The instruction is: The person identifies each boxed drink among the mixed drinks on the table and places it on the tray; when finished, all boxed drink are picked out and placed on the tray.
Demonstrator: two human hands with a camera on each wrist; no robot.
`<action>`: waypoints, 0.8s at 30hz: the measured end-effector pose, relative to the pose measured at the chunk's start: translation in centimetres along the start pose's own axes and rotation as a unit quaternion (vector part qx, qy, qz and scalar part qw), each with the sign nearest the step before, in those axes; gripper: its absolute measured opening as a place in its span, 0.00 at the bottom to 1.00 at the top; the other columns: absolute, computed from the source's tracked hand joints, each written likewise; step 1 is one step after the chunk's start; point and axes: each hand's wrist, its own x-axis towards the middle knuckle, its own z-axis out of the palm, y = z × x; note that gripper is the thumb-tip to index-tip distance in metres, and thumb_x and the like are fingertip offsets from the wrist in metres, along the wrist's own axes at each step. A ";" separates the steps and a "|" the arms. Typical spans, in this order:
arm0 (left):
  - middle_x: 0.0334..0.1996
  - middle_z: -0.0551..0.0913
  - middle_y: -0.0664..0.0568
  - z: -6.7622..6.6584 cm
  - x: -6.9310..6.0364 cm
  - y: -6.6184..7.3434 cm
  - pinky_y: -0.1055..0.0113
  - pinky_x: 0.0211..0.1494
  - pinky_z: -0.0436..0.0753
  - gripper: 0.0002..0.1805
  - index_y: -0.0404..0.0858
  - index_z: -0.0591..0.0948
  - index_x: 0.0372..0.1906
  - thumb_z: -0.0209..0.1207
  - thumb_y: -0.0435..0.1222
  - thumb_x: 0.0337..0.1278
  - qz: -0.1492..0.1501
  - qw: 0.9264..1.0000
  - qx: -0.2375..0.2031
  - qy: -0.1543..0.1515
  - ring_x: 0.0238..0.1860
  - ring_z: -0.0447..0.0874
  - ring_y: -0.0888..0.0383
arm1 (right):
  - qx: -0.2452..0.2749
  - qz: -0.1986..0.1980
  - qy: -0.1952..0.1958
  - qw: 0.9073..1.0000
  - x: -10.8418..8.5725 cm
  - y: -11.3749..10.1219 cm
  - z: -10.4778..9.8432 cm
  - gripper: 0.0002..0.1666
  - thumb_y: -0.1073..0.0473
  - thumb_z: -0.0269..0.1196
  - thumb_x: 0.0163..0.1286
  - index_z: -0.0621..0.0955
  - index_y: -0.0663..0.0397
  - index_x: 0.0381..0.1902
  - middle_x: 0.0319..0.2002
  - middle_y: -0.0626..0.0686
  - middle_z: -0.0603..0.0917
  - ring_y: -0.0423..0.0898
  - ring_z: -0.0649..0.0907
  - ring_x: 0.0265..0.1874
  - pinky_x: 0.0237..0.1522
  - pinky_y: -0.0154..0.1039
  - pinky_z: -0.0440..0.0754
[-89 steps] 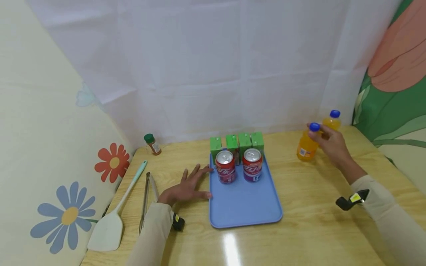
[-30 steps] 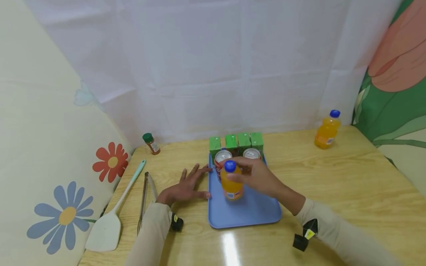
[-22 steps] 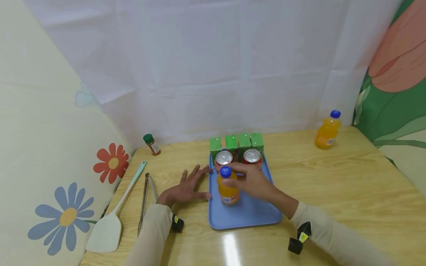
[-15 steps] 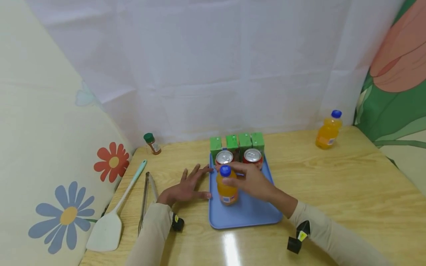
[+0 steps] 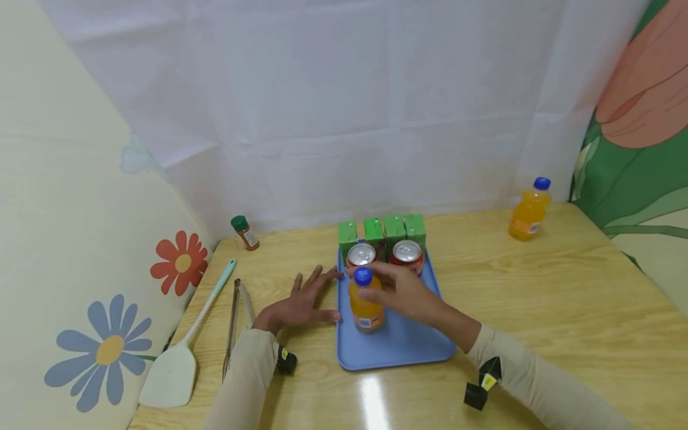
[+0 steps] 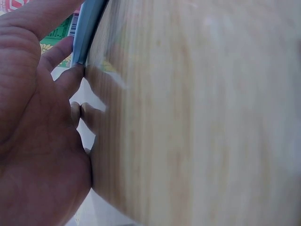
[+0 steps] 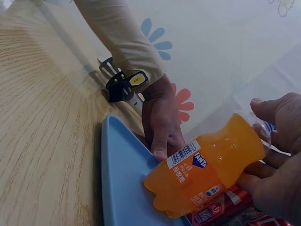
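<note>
A blue tray (image 5: 400, 346) lies on the table, bearing two red drink cans, the left can (image 5: 361, 255) and the right can (image 5: 407, 251). Green cartons (image 5: 395, 226) stand in a row behind them. In front of the left can, a Fanta bottle (image 5: 366, 312) with orange drink and a blue cap stands on the tray. My right hand (image 5: 408, 292) has its thumb and fingers curled round the bottle's upper part; in the right wrist view the thumb tip looks slightly off the neck. My left hand (image 5: 298, 309) lies spread on the table, fingertips touching the tray's left rim.
A second orange drink bottle (image 5: 529, 216) stands at the back right. On the left are a spice jar (image 5: 245, 233) with a green lid, metal tongs (image 5: 233, 328) and a white spatula (image 5: 171, 373). A white cloth (image 5: 322, 119) hangs behind the table.
My right hand has brought the orange bottle from the back right onto the tray, before the left can. For the last half second it stays still. The left hand has not moved.
</note>
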 end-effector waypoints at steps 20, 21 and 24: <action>0.82 0.39 0.50 0.0 0.0 -0.2 0.40 0.73 0.19 0.50 0.56 0.50 0.81 0.63 0.60 0.60 -0.005 1.000 -0.003 -0.004 0.79 0.22 0.44 | 0.000 -0.065 -0.013 0.998 0.2 -1.0 -2.0 0.25 0.57 0.62 0.75 0.75 0.50 0.68 0.66 0.51 0.77 0.45 0.74 0.67 0.69 0.51 0.69; 0.82 0.39 0.51 0.0 0.1 -0.2 0.40 0.73 0.19 0.49 0.56 0.50 0.81 0.63 0.60 0.61 -0.005 1.000 -0.005 -0.004 0.79 0.22 0.45 | -0.002 -0.066 -0.012 0.998 0.2 -1.1 -2.3 0.25 0.56 0.63 0.75 0.75 0.49 0.68 0.66 0.50 0.77 0.44 0.75 0.66 0.69 0.51 0.69; 0.82 0.38 0.53 0.0 0.1 -0.1 0.42 0.73 0.19 0.49 0.58 0.50 0.81 0.63 0.60 0.60 -0.012 1.000 -0.008 -0.007 0.79 0.21 0.47 | 0.002 -0.063 -0.007 0.998 0.3 -1.5 -3.3 0.26 0.53 0.63 0.74 0.75 0.48 0.68 0.66 0.51 0.77 0.45 0.75 0.66 0.68 0.53 0.70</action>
